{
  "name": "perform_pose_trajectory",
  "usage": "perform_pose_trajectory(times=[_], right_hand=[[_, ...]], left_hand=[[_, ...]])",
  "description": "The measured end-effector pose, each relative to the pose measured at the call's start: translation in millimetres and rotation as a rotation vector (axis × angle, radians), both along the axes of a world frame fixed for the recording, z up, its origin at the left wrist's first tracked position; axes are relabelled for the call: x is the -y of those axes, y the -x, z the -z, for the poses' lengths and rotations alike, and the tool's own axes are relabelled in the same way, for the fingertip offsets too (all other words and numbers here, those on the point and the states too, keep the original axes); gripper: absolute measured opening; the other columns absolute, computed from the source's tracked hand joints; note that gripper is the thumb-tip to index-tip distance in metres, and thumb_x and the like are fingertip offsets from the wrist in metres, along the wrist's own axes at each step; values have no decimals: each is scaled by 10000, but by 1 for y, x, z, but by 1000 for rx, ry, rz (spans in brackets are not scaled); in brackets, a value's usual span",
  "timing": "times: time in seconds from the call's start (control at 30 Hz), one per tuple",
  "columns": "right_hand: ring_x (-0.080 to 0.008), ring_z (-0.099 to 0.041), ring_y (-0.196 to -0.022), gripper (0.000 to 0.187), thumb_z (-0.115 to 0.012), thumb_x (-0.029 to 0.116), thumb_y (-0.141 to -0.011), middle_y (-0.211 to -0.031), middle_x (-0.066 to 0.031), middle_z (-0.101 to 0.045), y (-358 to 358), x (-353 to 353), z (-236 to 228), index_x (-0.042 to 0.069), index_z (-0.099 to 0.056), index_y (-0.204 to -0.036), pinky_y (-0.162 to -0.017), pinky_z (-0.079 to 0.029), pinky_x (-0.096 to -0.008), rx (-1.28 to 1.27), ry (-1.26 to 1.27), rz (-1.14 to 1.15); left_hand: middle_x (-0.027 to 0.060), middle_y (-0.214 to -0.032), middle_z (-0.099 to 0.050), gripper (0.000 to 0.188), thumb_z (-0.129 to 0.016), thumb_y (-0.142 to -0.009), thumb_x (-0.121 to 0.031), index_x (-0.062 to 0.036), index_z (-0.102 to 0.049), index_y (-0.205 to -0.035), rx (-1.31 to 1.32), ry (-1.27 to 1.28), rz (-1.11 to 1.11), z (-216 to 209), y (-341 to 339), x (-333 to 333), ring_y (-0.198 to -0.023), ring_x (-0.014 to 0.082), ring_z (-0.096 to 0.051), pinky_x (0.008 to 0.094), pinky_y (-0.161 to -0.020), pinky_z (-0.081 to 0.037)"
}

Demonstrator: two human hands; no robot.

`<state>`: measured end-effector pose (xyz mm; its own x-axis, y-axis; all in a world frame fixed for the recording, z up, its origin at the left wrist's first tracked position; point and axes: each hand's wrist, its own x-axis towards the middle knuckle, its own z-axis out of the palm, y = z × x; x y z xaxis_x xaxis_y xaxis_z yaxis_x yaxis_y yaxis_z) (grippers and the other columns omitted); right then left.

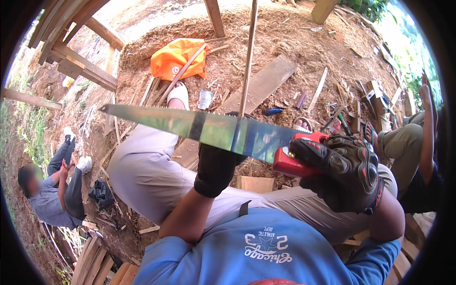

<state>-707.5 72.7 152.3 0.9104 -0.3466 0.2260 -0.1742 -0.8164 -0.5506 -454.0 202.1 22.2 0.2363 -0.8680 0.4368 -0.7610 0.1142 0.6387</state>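
My right hand (339,173), in a black padded glove, is closed around the red handle of a handsaw (266,137). The saw's long shiny blade reaches across to the left, its toothed edge turned away from me. A thin wooden stick (249,57) stands up from the middle of the blade and runs away to the top of the view. My left hand (218,164), also black-gloved, is behind the blade at the stick's near end. Dark fingertips show beside the stick above the toothed edge, closed on it; the blade hides most of that hand.
A wide plank (266,83) lies on ground strewn with shavings, near an orange bag (178,59) and a blue object (273,112). Wooden framing (78,61) stands at the far left. One person (52,190) sits at the left, another (413,147) at the right.
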Motion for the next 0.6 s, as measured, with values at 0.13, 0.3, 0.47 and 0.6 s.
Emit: perform_pose_trajectory(times=[0.13,0.3,0.47,0.6], right_hand=[[-348,-747,-873,606,-832,203,-901,-1003,-118,-771,3,4,-1,108,-646,-1470,-820,-591,-464,-79,-50,5],[-350,-743,-879,604,-823,199,-909,-995,-127,-764,-2,3,2,105,-642,-1478,-812,-587,-461,-27,-46,-8],[-347,-748,-889,592,-834,196,-898,-1012,-127,-768,-6,2,2,111,-656,-1457,-815,-590,-458,-28,-47,8],[-342,-757,-905,585,-851,179,-875,-1032,-124,-776,-10,-4,1,113,-674,-1428,-810,-597,-454,-14,-14,25]], left_hand=[[26,-1011,-700,229,-754,-974,-111,-33,-714,-1186,-861,-235,-22,-16,18,6,-864,123,-646,308,-720,-545],[93,-1102,-721,271,-742,-945,-93,-81,-716,-1214,-332,-148,51,-8,11,4,-991,290,-695,425,-846,-563],[139,-1156,-708,333,-760,-929,-147,-108,-701,-1255,-210,-145,52,-9,10,1,-1065,387,-680,498,-906,-548],[144,-1143,-705,363,-757,-931,-164,-69,-683,-1273,141,-55,-4,0,9,-4,-1053,394,-668,510,-904,-534]])
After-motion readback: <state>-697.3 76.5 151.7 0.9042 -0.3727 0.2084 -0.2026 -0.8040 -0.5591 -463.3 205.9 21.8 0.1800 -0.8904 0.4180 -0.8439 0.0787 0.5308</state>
